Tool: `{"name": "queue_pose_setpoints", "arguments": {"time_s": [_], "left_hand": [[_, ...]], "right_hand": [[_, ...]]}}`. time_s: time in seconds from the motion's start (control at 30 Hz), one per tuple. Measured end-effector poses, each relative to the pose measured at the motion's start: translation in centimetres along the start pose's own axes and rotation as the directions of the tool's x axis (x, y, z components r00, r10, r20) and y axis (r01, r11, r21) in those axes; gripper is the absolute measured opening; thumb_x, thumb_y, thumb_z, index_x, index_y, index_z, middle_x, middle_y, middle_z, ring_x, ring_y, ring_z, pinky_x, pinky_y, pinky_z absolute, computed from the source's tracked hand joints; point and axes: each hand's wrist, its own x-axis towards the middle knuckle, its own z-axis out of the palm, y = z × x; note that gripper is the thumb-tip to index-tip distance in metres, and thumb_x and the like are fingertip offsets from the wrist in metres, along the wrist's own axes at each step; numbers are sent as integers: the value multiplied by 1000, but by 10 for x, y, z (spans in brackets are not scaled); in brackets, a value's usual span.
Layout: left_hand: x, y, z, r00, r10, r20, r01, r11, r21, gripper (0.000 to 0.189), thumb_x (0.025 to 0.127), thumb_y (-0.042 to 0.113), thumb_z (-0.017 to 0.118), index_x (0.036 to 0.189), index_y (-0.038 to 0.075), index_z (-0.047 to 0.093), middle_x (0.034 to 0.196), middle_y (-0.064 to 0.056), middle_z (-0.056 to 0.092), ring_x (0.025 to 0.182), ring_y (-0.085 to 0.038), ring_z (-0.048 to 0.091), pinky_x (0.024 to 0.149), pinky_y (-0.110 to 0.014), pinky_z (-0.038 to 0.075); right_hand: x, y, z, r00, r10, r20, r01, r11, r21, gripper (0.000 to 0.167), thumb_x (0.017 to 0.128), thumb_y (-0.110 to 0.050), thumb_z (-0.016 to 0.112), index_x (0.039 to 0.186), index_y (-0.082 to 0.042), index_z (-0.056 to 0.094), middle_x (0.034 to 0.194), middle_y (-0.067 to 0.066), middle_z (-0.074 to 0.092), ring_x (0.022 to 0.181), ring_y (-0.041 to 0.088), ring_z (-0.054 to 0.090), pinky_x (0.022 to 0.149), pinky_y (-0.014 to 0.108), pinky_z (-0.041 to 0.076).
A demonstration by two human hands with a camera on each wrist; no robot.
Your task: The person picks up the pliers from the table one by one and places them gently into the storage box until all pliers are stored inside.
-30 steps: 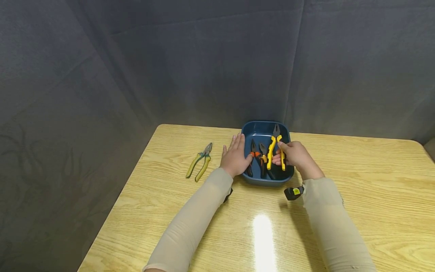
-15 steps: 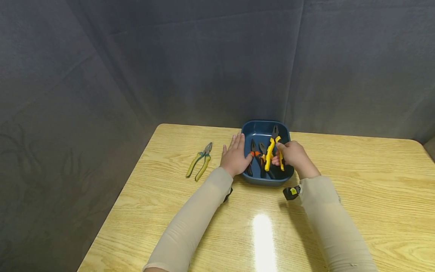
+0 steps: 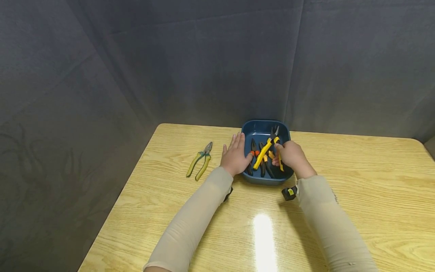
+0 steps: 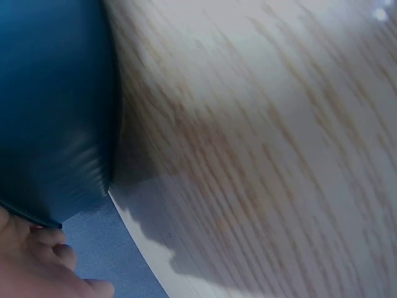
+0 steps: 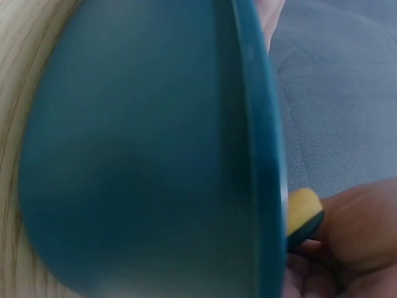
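My right hand (image 3: 293, 156) reaches over the right side of a dark blue basin (image 3: 266, 181) and grips one handle of yellow-handled pliers (image 3: 262, 153). Their handles are spread wide, the other one slanting left across the basin. In the right wrist view a yellow and dark handle end (image 5: 304, 211) shows beside my fingers, just past the basin wall. My left hand (image 3: 235, 158) lies on the basin's left rim, fingers straight and thumb over the edge. Inside lie orange-and-black pliers (image 3: 257, 153) and another dark-jawed pair with black and orange handles (image 3: 263, 170), partly covered.
Green-handled pliers (image 3: 203, 160) lie spread on the wooden table (image 3: 163, 211) left of the basin. A grey cloth (image 3: 217, 68) hangs behind the table's back edge, close to the basin.
The yellow pliers have turned and sunk lower into the basin, their left handle swinging left over the other pliers. My right hand has shifted slightly left; my left hand stays put.
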Motion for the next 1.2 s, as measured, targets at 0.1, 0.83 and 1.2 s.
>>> {"name": "queue_pose_setpoints", "arguments": {"time_s": [0.1, 0.83, 1.2], "left_hand": [[-1, 1, -1, 1000, 2, -2, -2, 1000, 8, 81, 106, 47, 48, 165, 15, 2, 171, 0, 1, 156, -16, -3, 124, -54, 7], [-5, -3, -2, 1000, 1, -14, -2, 1000, -4, 82, 105, 46, 50, 165, 13, 5, 171, -2, 5, 157, -18, 0, 124, -55, 8], [-4, -5, -2, 1000, -2, -10, 2, 1000, -7, 82, 105, 47, 50, 165, 14, 4, 171, -2, 4, 156, -17, -2, 124, -54, 7]], "right_hand": [[1, -1, 0, 1000, 11, 3, -11, 1000, 11, 49, 112, -24, 37, 94, 11, 65, 68, 8, 71, 60, 13, 71, 79, 36, 56], [7, -9, 1, 991, 87, 98, -72, 987, -146, 51, 111, -24, 37, 90, 9, 71, 71, 11, 68, 82, 28, 68, 86, 41, 47], [8, -12, 5, 991, 98, 96, -80, 981, -175, 44, 110, -21, 39, 106, 15, 63, 68, 9, 66, 64, 18, 68, 99, 50, 46]]}}
